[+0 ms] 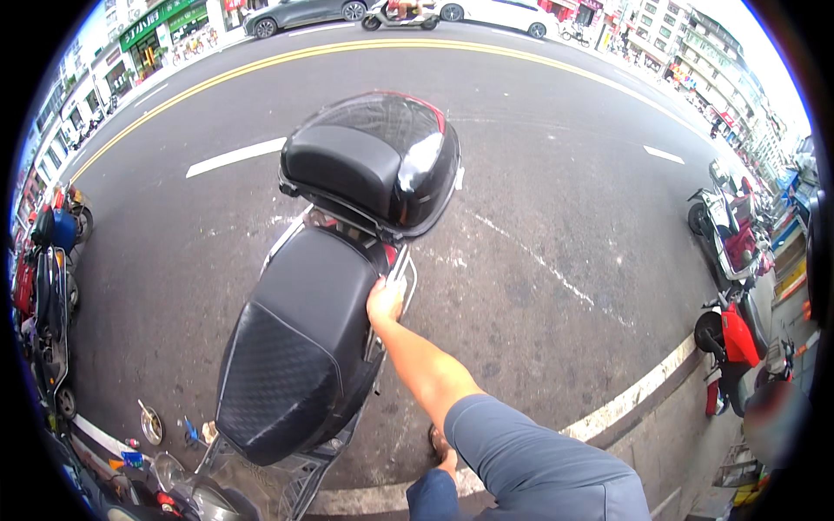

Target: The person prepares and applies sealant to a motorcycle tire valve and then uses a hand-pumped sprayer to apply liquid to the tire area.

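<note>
My right hand [385, 301] is closed around the silver grab rail [401, 266] beside the rear of a scooter's seat. The thumb lies toward the seat's edge; the other fingers are partly hidden beneath. The black seat [308, 286] has a smooth rear and a quilted front section. Behind it sits a glossy black top box [373, 161] with a padded backrest and red trim, its lid down. The scooter points toward the lower left, where its handlebar area is cut by the picture's rim. My left hand does not show.
Parked motorbikes [52, 295] line the left side. More scooters stand at the right, one of them red [741, 334]. A white kerb line [638, 395] curves behind me. Across the road [556, 139], a rider on a scooter [400, 16] and cars [304, 16] are in view.
</note>
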`<action>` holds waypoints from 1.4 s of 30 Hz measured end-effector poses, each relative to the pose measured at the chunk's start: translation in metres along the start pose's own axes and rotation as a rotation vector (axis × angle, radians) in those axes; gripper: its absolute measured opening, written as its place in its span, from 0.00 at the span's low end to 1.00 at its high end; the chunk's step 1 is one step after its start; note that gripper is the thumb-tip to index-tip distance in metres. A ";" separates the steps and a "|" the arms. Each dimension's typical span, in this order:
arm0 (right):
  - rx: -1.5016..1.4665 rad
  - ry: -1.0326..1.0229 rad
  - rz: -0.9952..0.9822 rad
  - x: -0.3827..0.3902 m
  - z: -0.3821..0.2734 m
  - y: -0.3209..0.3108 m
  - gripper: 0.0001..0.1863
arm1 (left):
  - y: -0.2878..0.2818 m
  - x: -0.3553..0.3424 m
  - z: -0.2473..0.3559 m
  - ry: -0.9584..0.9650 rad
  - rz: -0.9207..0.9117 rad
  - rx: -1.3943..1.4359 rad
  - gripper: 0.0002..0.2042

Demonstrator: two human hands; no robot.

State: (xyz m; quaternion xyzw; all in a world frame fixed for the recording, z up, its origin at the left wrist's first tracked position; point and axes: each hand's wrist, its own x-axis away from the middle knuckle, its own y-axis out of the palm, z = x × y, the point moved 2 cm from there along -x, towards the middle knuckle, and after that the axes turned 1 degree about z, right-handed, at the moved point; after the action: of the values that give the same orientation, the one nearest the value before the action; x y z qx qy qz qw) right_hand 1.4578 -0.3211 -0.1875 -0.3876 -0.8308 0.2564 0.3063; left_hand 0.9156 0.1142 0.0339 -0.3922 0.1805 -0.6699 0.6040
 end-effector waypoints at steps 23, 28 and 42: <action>-0.123 0.250 0.237 -0.582 -0.079 -0.137 0.22 | 0.499 0.408 0.222 0.135 -0.400 0.097 0.11; -0.209 0.277 0.289 -0.717 -0.097 -0.184 0.21 | 0.590 0.519 0.260 0.232 -0.439 0.073 0.10; -0.209 0.235 0.435 -1.084 -0.123 -0.340 0.20 | 0.855 0.817 0.308 0.315 -0.602 0.075 0.08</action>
State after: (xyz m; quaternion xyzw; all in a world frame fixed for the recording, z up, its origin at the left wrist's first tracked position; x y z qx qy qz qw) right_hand 1.9342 -1.3594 -0.2146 -0.6135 -0.7088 0.1824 0.2966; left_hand 1.7461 -0.7666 -0.1334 -0.2970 0.1232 -0.8766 0.3579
